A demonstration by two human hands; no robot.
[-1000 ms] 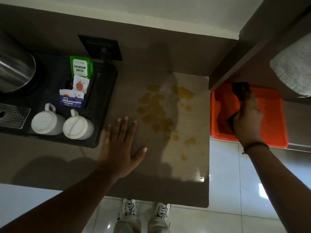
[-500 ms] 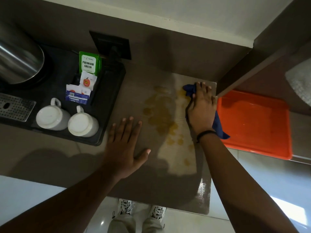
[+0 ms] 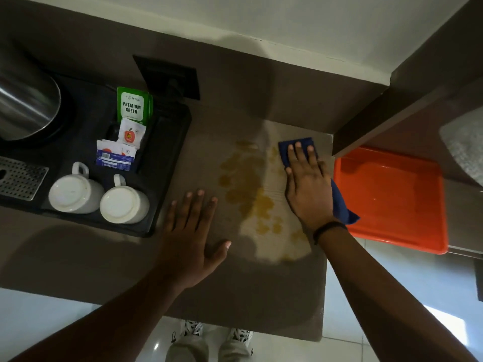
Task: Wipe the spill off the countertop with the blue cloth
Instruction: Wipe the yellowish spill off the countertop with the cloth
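A yellow-brown spill (image 3: pixel 245 184) spreads in blotches over the middle of the brown countertop (image 3: pixel 248 283). My right hand (image 3: pixel 307 184) presses flat on the blue cloth (image 3: pixel 285 150) at the spill's right edge, near the counter's back right corner. One end of the cloth (image 3: pixel 342 205) hangs out under my wrist past the counter's right edge. My left hand (image 3: pixel 190 231) lies flat and open on the counter, just left of the spill, holding nothing.
A black tray (image 3: pixel 167 163) at the left holds two upturned white mugs (image 3: pixel 122 202), tea sachets (image 3: pixel 133 107) and a steel kettle (image 3: pixel 26 105). An orange tray (image 3: pixel 392 199) sits lower, right of the counter. A wall panel (image 3: pixel 392 100) rises at the back right.
My right hand brought the blue cloth from the orange tray onto the counter, then flattened it beside the spill. My left hand has stayed in place.
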